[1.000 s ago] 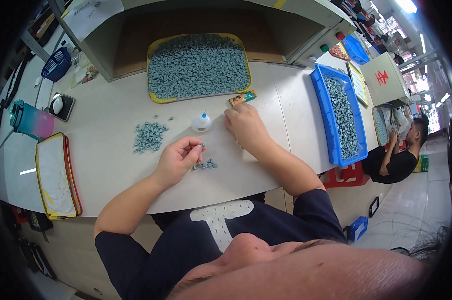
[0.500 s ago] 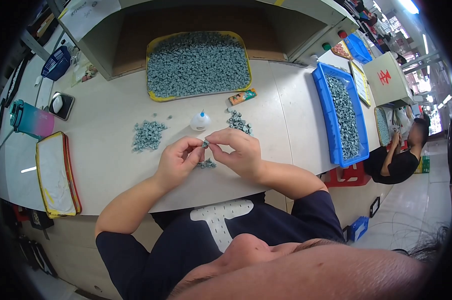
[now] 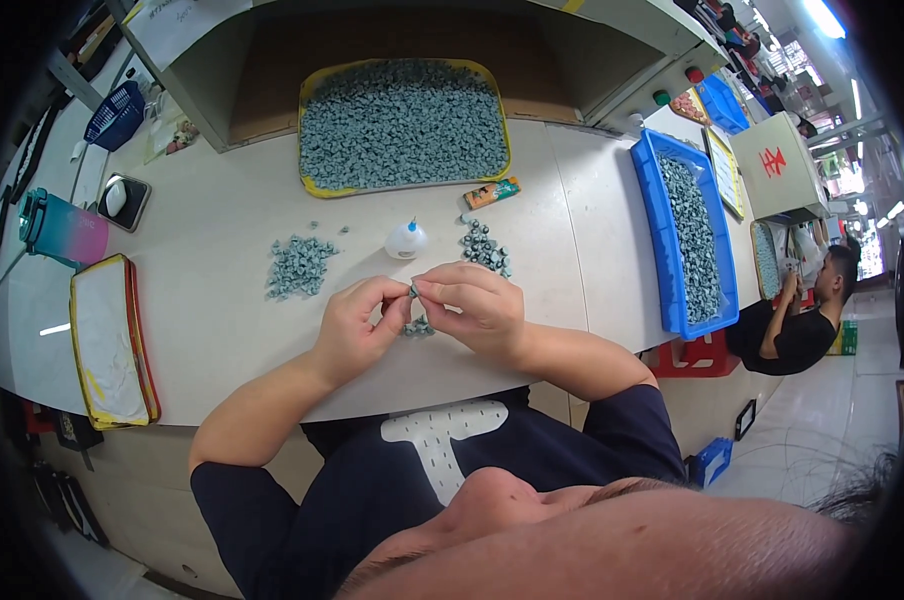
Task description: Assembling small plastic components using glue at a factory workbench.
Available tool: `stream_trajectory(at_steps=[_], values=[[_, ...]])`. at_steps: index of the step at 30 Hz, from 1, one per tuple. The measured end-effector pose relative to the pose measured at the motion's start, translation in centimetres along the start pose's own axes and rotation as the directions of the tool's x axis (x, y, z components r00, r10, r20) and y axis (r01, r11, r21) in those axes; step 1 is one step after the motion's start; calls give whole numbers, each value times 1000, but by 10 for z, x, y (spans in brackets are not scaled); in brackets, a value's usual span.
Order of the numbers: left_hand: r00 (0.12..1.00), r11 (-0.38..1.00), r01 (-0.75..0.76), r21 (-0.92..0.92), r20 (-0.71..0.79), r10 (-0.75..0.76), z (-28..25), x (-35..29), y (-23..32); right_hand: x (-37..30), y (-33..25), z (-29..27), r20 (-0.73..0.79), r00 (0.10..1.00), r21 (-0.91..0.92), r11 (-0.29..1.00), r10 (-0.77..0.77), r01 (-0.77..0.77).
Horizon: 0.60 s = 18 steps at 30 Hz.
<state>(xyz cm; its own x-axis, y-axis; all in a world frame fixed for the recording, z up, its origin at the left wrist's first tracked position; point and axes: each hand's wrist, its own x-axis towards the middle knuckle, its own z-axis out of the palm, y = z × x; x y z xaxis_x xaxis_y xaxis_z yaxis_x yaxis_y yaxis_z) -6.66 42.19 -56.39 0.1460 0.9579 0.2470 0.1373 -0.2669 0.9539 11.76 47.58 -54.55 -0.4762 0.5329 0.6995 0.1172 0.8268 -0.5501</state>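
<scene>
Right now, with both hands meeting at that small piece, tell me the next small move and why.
Probably a gentle press on the piece with the right hand while the left hand steadies it: each has a pinching grip there, and the bottle stands apart, untouched. The piece is too small to show how it is seated.

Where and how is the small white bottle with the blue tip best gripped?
Probably around the wide, round body of the white bottle, from the left: it stands upright, and the table gap there looks wider than toward the dark pieces. The narrow blue tip offers less to hold.
</scene>
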Motion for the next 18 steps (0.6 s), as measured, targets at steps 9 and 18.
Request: stream_trajectory(at_steps=[9, 18], values=[[952, 903, -289, 318, -3, 306, -4, 2, 7, 0, 4, 11, -24, 996, 46, 995, -91, 92], [871, 765, -467, 442, 84, 483, -16, 6, 14, 5, 1, 8, -2, 989, 42, 988, -146, 146]])
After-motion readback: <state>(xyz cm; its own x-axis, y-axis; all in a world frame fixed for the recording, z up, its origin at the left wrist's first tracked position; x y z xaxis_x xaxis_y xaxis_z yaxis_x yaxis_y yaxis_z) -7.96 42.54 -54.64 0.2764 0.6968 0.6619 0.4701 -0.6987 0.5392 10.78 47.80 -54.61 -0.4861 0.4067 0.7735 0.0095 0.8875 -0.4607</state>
